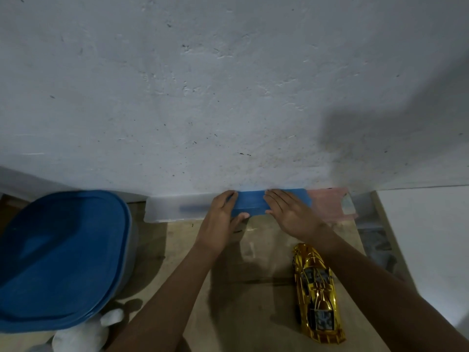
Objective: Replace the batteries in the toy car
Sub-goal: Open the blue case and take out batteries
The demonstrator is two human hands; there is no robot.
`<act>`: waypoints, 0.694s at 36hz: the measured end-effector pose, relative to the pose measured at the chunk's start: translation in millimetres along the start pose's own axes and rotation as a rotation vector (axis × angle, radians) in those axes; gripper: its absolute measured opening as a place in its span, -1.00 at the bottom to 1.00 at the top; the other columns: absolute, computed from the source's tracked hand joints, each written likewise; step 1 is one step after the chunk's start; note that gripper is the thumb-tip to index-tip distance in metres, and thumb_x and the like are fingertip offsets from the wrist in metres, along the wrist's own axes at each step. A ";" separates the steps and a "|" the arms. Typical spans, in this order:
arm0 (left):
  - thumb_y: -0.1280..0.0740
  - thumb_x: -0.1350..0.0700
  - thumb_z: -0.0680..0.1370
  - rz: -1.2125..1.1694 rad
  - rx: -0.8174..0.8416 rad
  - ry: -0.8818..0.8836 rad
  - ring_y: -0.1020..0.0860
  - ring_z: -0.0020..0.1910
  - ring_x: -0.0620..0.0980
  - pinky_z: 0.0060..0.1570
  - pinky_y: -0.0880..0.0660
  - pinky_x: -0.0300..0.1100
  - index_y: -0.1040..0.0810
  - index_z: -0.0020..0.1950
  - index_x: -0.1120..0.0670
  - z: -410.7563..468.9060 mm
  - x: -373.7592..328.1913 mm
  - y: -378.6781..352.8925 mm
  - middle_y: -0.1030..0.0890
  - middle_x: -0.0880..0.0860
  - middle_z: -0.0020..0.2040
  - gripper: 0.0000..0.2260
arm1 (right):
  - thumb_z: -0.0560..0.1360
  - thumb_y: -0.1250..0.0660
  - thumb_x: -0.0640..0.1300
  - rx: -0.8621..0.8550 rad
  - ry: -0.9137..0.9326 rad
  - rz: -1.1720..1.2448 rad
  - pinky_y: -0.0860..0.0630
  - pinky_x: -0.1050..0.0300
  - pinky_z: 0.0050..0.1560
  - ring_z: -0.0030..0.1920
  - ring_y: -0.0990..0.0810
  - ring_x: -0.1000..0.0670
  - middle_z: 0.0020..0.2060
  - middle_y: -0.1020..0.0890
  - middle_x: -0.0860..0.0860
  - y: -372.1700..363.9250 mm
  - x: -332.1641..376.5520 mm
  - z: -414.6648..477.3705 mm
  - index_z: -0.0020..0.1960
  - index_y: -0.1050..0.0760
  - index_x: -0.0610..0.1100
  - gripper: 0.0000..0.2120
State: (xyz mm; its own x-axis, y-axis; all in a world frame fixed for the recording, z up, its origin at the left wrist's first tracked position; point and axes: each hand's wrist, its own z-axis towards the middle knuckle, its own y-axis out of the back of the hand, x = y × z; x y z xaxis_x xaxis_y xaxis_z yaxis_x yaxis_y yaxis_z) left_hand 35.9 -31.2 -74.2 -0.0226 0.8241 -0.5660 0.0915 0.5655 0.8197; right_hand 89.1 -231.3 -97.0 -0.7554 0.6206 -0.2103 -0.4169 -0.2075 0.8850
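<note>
A shiny gold toy car (pixel 316 293) lies on the beige table surface at the lower right, under my right forearm. At the back of the table, against the wall, stands a long translucent plastic box (pixel 167 208) with a blue lid section (pixel 253 204) in its middle. My left hand (pixel 223 219) holds the left end of the blue section, fingers over the top and thumb at the front. My right hand (pixel 289 212) lies across its right end, fingers curled over the top. No batteries are visible.
A large blue-lidded container (pixel 63 255) stands at the left. A white plush toy (pixel 83 334) lies at the bottom left. A pink piece (pixel 330 203) sits at the box's right end. The pale wall (pixel 228 85) rises directly behind the box.
</note>
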 end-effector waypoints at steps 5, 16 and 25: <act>-0.24 -0.04 0.57 -0.011 -0.001 -0.007 -0.22 0.43 -0.01 0.39 -0.16 -0.25 -0.26 0.46 0.16 2.1 -0.7 2.3 -0.30 0.10 0.45 -0.47 | 0.66 0.12 -0.08 0.039 -0.011 0.025 -0.55 0.02 0.08 -0.03 -0.67 -0.12 -0.05 -0.68 -0.21 1.1 -1.5 3.1 0.03 -0.61 -0.31 -0.45; -0.26 -0.05 0.56 -0.053 0.002 -0.001 -0.26 0.39 -0.03 0.35 -0.18 -0.28 -0.29 0.44 0.15 4.9 -3.6 0.8 -0.33 0.09 0.42 -0.48 | 0.50 -0.12 -0.10 0.152 -0.065 0.140 -0.59 0.03 -0.02 -0.14 -0.68 -0.10 -0.14 -0.69 -0.18 11.8 -12.2 12.0 -0.02 -0.61 -0.29 -0.65; -0.41 0.02 0.48 -0.092 -0.017 -0.080 -0.29 0.34 -0.01 0.25 -0.10 -0.41 -0.31 0.42 0.16 4.3 1.4 1.5 -0.36 0.09 0.37 -0.42 | 0.50 -0.11 0.02 0.286 -0.209 0.324 -0.59 0.08 -0.06 -0.11 -0.67 -0.05 -0.08 -0.69 -0.09 37.8 -16.4 19.8 0.04 -0.59 -0.20 -0.61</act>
State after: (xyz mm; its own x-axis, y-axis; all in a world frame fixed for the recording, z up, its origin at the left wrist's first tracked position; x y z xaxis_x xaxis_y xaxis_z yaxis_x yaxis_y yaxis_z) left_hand 40.3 -29.4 -74.1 0.0493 0.7640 -0.6433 0.0761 0.6393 0.7652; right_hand 95.7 -234.3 -51.8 -0.6932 0.7034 0.1576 0.0016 -0.2171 0.9762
